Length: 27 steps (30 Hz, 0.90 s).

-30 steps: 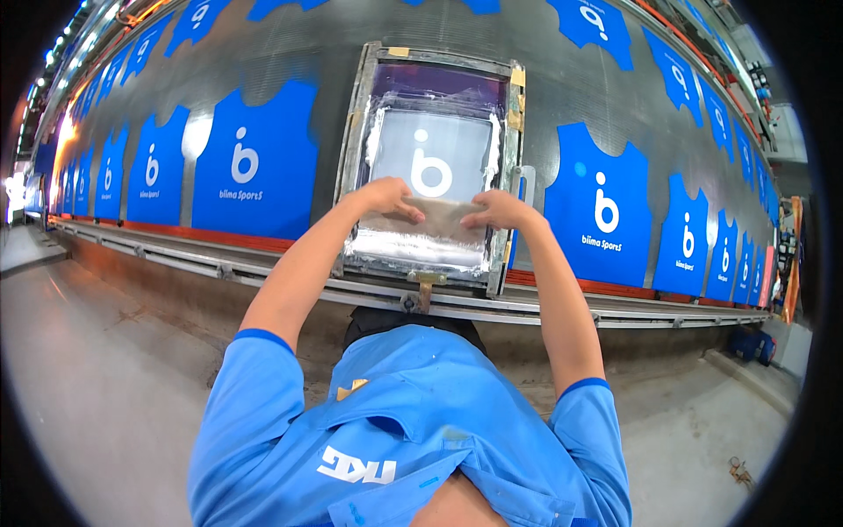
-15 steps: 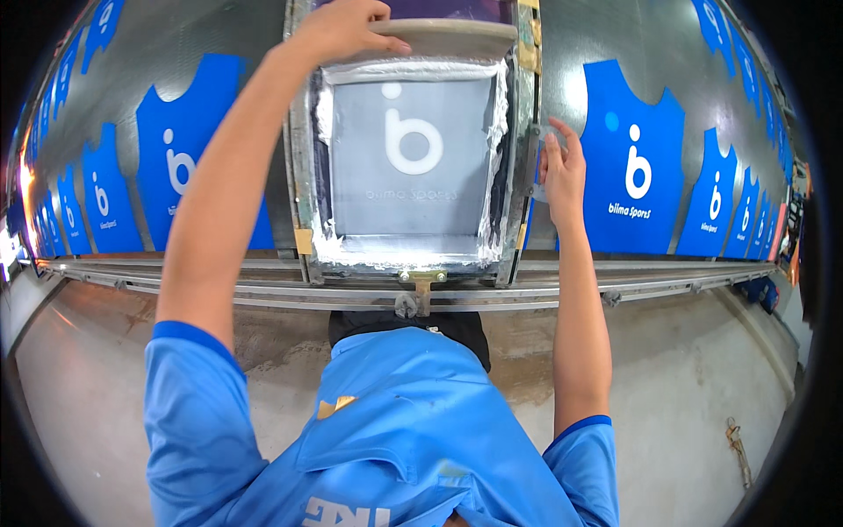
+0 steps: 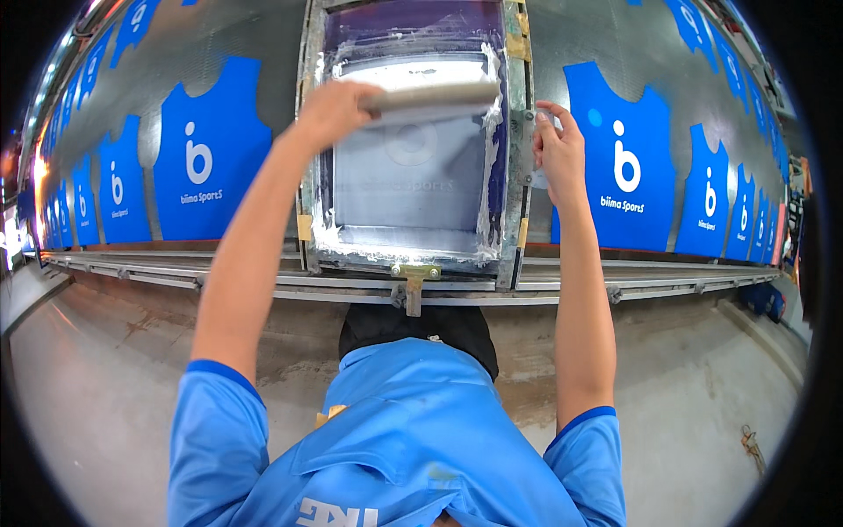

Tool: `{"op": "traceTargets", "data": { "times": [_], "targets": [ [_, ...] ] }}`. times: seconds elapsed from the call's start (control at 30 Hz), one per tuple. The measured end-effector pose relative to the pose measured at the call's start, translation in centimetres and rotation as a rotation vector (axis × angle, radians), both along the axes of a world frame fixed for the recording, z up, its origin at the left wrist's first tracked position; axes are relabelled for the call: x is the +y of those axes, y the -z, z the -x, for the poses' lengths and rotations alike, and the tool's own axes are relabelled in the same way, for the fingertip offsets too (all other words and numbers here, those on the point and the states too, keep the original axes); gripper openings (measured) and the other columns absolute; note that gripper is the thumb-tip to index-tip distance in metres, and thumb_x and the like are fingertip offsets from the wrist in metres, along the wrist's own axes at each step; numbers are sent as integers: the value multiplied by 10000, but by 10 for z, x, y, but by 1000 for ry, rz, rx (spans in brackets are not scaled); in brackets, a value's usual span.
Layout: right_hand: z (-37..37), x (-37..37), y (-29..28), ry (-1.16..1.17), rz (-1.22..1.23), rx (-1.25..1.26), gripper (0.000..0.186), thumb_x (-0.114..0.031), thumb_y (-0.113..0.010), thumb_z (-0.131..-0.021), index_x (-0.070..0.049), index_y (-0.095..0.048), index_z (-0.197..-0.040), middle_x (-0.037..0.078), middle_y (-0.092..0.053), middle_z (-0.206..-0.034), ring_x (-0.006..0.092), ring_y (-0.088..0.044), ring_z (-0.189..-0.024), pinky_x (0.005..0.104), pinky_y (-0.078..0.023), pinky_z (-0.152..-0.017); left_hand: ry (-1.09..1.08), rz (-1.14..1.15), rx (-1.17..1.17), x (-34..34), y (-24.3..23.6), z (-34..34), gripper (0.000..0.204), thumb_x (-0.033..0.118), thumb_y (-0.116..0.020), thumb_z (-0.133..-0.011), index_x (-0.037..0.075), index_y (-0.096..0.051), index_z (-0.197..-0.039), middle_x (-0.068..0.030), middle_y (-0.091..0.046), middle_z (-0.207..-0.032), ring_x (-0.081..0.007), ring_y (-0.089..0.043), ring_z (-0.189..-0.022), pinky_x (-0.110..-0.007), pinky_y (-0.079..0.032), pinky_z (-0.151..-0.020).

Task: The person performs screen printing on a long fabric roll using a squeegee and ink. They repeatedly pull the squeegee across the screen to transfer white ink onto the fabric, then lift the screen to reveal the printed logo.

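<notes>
In front of me a screen-printing frame lies across the long table, with a grey mesh and white ink smeared around its borders. My left hand grips the left end of a long beige squeegee, which crosses the upper part of the mesh and is slightly blurred. A bright band of white ink shows beyond the squeegee. At the frame's right edge, my right hand has its fingers curled against the side rail; the exact grip is partly hidden.
Blue bib-shaped fabric pieces with white prints lie flat along the table, a left one and a right one closest to the frame. A metal rail runs along the near edge. A metal bracket sticks out toward me.
My left hand has drawn the squeegee from the far end of the frame toward me, onto the mesh. My right hand stays by the right edge, its fingers nearer the rail.
</notes>
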State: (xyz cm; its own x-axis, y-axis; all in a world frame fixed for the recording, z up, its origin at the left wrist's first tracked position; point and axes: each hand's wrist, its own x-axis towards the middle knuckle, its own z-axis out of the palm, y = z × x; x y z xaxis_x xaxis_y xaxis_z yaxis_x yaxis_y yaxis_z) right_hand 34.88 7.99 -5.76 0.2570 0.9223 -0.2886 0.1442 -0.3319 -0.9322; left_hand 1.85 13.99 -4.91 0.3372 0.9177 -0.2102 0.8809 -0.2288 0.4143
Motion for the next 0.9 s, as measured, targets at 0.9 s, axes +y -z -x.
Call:
{"op": "traceTargets", "data": {
  "times": [0.9],
  "targets": [
    [34,110,-7,166,-320,-246,209,-246,-584,-1026,-98,-724,-1072,60,-707,-1025,169,-617,-809,329,-497,-749,-62,-119,-65,-93,-51,42,446,205,-886,-648,135,-707,-1050,-59,-682,-1187,-295,-620,-1151,-426,-510,-942]
  ]
}}
